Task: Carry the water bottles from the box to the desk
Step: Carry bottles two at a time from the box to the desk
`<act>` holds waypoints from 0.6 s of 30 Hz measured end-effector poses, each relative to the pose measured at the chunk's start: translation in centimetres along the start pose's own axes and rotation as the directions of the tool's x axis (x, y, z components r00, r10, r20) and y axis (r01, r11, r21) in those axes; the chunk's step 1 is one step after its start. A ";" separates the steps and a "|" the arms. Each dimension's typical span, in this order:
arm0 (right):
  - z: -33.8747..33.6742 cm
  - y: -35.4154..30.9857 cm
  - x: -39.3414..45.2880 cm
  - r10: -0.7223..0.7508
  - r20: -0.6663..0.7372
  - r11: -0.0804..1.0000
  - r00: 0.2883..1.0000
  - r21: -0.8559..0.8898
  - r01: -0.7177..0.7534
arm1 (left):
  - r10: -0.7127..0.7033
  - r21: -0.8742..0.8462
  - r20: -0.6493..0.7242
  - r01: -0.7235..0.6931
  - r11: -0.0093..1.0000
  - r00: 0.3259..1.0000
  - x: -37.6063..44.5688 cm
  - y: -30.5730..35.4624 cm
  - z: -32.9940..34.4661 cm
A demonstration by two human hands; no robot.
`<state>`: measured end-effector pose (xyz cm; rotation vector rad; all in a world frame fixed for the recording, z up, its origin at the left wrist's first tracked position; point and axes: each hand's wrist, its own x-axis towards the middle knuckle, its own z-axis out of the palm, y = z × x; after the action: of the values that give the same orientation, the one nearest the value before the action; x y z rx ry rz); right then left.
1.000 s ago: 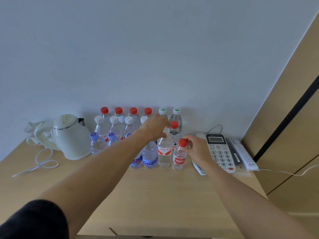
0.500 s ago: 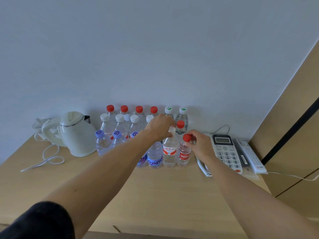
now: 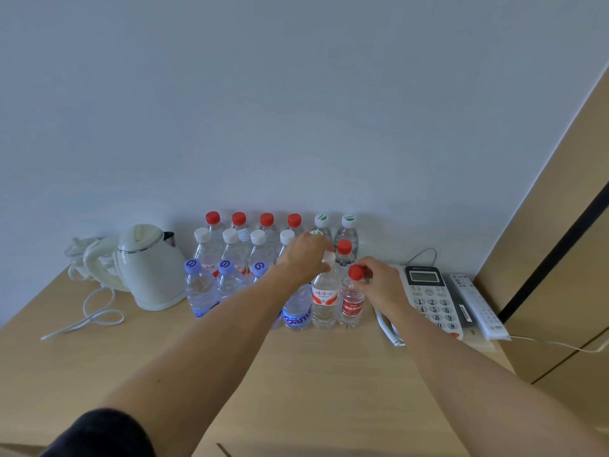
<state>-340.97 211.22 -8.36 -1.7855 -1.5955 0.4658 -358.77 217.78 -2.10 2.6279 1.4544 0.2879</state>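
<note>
Several water bottles stand in rows on the wooden desk (image 3: 323,384) against the wall. My left hand (image 3: 304,257) grips the top of a white-capped bottle with an orange label (image 3: 324,301) in the front row. My right hand (image 3: 379,280) pinches the neck of a small red-capped bottle with a red label (image 3: 352,303) just to its right. Both bottles stand upright on the desk. A blue-labelled bottle (image 3: 296,313) stands to the left of them, partly hidden by my left arm. The box is out of view.
A white electric kettle (image 3: 148,268) with a loose cord (image 3: 89,319) stands left of the bottles. A white desk phone (image 3: 431,298) and a remote control (image 3: 478,305) lie to the right, beside a wooden panel wall (image 3: 560,225).
The view has shifted slightly. Both hands stay on the same two bottle tops, and the bottles remain standing on the desk.
</note>
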 end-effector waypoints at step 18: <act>-0.2 -1.7 -0.7 0.102 0.060 0.982 0.993 -0.164 -0.091 | -0.007 -0.036 -0.010 0.007 0.999 1.000 -1.0 0.7 0.7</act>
<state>-342.17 210.54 -7.22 -1.9944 -1.6386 0.4575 -358.55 216.57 -2.73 2.5960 1.4476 0.3246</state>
